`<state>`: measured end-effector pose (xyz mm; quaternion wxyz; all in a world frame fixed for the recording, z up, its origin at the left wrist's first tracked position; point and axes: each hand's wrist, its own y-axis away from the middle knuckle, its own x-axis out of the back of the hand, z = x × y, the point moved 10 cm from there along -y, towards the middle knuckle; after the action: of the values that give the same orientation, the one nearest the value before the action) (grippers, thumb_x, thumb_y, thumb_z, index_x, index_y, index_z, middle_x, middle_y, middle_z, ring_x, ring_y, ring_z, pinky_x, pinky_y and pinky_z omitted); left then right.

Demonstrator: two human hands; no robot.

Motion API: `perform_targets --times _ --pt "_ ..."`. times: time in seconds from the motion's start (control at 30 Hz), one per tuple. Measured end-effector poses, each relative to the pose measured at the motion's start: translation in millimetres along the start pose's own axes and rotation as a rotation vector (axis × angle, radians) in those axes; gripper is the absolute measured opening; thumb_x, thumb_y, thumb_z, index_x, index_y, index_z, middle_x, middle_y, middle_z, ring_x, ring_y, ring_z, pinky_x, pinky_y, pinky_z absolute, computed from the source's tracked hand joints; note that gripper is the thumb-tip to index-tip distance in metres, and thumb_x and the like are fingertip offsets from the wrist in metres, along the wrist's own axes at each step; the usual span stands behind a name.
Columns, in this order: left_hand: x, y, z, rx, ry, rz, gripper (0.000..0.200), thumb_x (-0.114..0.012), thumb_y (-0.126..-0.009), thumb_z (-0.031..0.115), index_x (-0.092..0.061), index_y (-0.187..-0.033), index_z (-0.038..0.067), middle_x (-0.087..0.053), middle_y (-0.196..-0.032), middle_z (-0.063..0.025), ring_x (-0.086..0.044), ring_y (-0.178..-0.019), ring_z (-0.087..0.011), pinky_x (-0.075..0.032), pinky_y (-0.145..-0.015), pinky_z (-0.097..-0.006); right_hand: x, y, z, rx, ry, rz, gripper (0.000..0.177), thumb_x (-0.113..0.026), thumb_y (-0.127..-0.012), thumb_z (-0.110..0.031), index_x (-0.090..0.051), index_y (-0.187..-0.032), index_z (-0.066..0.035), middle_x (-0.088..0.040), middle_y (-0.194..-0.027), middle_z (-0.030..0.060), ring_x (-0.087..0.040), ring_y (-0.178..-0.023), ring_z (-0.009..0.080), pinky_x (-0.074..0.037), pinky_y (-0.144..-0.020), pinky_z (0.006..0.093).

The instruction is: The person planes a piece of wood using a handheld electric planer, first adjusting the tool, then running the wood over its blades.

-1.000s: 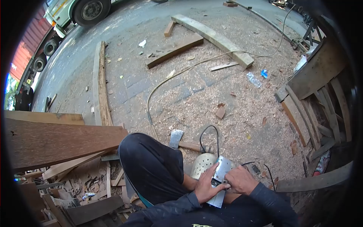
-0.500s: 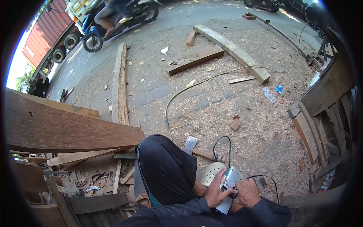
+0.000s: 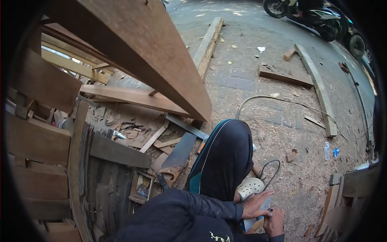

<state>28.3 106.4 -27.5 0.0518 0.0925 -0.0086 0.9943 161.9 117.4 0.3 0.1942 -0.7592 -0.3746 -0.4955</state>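
Observation:
My left hand (image 3: 256, 205) lies over a silver metal power tool (image 3: 250, 222) that rests low in my lap, fingers stretched across its flat plate and holding it down. Just to its right, my right hand (image 3: 275, 222) is closed into a fist on a small dark part at the tool's edge. The tool is mostly hidden by both hands. A white perforated clog (image 3: 250, 187) sits just above the hands, beside my raised knee in black trousers (image 3: 223, 157). A thin black cord (image 3: 271, 167) loops on the ground past the clog.
A big plank (image 3: 161, 56) slants overhead at the left, above a heap of boards and offcuts. A hand saw (image 3: 177, 155) lies beside my knee. Sawdust covers the paving, with beams (image 3: 320, 90), a pale cable (image 3: 290, 103), and a motorcycle (image 3: 306, 14) on the road.
The view has swung left and down, bringing the wood pile and hand saw into sight; the axe is out of view. Both hands stay on the metal tool.

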Motion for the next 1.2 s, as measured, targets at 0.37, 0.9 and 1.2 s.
perform_targets --times 0.37,0.9,1.2 --pt "9 -2 5 -0.028 0.012 0.065 0.100 -0.081 -0.094 0.030 -0.027 -0.172 0.001 -0.033 -0.174 -0.0265 -0.035 -0.162 -0.0444 -0.034 -0.129 -0.0518 9 -1 -7 -0.157 0.091 0.126 0.009 -0.070 -0.092 -0.007 -0.063 -0.096 -0.005 -0.062 -0.094 0.0146 -0.060 -0.094 0.0397 -0.041 -0.084 0.0539" --pt "25 13 -35 0.257 0.307 0.084 0.065 -0.068 -0.108 0.022 -0.042 -0.159 -0.008 -0.058 -0.151 -0.0324 -0.058 -0.141 -0.0418 -0.043 -0.121 -0.0460 69 -15 -11 -0.100 -0.071 0.111 0.022 -0.078 -0.089 -0.011 -0.068 -0.108 -0.009 -0.065 -0.097 0.0089 -0.064 -0.101 0.0309 -0.044 -0.096 0.0451" --pt "12 26 -82 0.456 0.083 -0.011 0.055 -0.045 -0.108 0.004 -0.040 -0.162 -0.007 -0.055 -0.156 -0.0321 -0.056 -0.146 -0.0412 -0.041 -0.124 -0.0443 33 34 7 -0.183 -0.115 0.033 0.022 -0.079 -0.087 -0.014 -0.068 -0.106 -0.009 -0.064 -0.093 0.0067 -0.064 -0.096 0.0266 -0.043 -0.090 0.0419"
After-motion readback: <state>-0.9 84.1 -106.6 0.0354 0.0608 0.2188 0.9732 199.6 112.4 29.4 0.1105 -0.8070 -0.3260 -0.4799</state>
